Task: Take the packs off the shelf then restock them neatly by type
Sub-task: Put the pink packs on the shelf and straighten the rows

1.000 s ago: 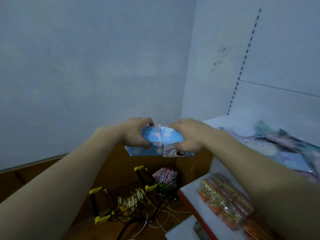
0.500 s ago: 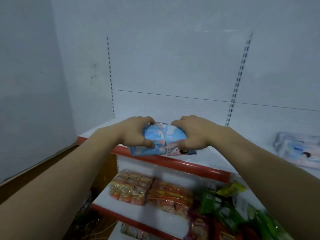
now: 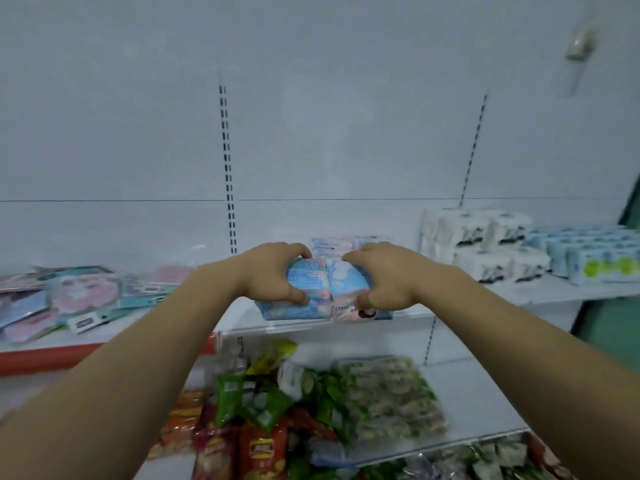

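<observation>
I hold two blue tissue packs (image 3: 313, 292) side by side, my left hand (image 3: 268, 275) curled round the left one, my right hand (image 3: 384, 277) round the right. Together they run left to right, just above the shelf edge (image 3: 311, 327). The matching pink-and-blue packs (image 3: 334, 245) lie straight ahead, just beyond my knuckles, equally near both hands; how many I cannot tell.

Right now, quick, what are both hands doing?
Left hand: grips the left blue pack.
Right hand: grips the right blue-and-pink pack.
</observation>
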